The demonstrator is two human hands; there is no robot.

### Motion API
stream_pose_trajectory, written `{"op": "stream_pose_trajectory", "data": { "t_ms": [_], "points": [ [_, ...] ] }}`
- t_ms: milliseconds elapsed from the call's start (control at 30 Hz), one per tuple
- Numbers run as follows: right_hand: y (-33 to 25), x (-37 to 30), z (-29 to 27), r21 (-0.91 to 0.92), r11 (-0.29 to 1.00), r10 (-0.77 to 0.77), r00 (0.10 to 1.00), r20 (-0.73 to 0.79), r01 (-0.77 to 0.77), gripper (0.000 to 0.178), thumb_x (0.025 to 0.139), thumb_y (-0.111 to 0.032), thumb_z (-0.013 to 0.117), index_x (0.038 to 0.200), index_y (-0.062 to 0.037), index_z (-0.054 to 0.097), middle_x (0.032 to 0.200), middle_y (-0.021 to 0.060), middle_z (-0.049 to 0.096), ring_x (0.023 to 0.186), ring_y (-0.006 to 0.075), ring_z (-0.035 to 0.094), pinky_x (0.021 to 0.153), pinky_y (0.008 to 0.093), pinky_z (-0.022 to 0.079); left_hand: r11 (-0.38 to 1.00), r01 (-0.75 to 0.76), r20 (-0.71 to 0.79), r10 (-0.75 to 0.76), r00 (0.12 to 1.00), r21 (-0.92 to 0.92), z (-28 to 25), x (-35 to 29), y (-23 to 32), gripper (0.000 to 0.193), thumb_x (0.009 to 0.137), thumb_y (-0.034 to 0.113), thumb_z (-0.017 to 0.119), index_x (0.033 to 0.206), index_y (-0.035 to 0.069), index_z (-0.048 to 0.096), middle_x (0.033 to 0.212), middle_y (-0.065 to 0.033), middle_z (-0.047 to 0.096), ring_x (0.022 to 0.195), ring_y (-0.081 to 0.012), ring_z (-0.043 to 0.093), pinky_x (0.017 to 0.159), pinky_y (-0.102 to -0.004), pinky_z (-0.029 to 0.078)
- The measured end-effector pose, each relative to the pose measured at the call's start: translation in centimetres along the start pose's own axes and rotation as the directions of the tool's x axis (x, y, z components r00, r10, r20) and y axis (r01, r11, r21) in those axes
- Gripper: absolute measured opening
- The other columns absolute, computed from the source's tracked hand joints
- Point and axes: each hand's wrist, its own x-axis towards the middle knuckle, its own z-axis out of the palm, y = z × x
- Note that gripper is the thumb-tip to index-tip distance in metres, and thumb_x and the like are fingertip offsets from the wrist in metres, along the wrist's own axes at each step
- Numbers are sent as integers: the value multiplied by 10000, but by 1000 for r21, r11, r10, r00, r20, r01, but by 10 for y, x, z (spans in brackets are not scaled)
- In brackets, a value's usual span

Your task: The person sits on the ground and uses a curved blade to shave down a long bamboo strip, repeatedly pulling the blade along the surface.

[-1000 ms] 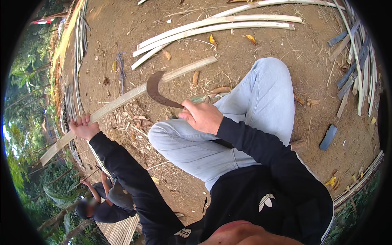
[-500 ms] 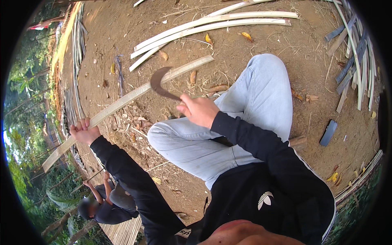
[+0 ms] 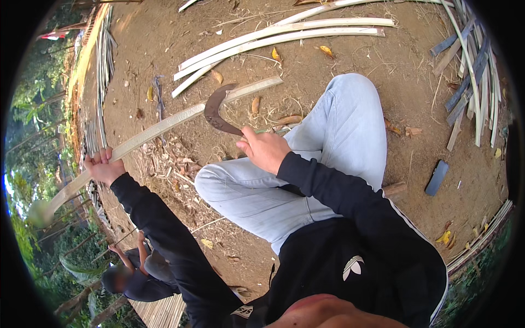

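Observation:
My left hand (image 3: 107, 168) is closed round a long, pale, flat bamboo strip (image 3: 158, 130), out at the far left. The strip slants up to the right, its far end beyond the blade. In my right hand (image 3: 266, 150), above my lap, is the handle of a sickle (image 3: 212, 112). Its curved brown blade crosses the strip near that far end; whether the edge touches the strip I cannot tell. My fingers hide most of the sickle's handle.
More pale strips (image 3: 284, 37) lie on the dirt ahead. Dark and pale slats (image 3: 474, 71) are heaped at the far right, with a dark phone-like slab (image 3: 437, 177) nearer. Shavings (image 3: 169, 164) litter the ground by my knee. Another person (image 3: 145, 276) sits at the lower left.
My left hand and the strip have shifted left and slightly up. The sickle's blade has turned a little and sits slightly further right along the strip. My right hand has barely moved.

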Motion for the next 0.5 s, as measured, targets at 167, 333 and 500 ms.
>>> {"op": "stream_pose_trajectory", "data": {
  "t_ms": [167, 333, 500],
  "points": [
    [-8, -9, -6, 66, 997, -47, 999, 22, 46, 306, 941, -353, 489, 1009, -58, 446, 654, 148, 615, 607, 374, 616, 518, 479, 458, 997, 20, 69, -14, 997, -78, 5, 6, 21, 249, 896, 184, 443, 705, 145, 289, 534, 49, 195, 446, -86, 202, 415, -264, 231],
    [6, 9, -16, 171, 982, 67, 997, 43, -73, 287, 951, -321, 481, 1039, -50, 443, 684, 192, 600, 667, 409, 609, 552, 485, 443, 997, -46, 143, 37, 989, 60, 65, -16, 56, 294, 918, 188, 427, 674, 149, 267, 538, 44, 199, 447, -90, 218, 417, -262, 236],
    [-8, -10, 6, 306, 952, -22, 1000, -19, 27, 325, 948, -353, 487, 1058, -48, 465, 599, 194, 582, 603, 401, 604, 533, 469, 440, 991, -102, 293, 72, 953, 86, 127, -11, 67, 133, 941, 150, 437, 843, 62, 426, 583, 36, 219, 488, -100, 247, 459, -263, 242]
  ]
}}
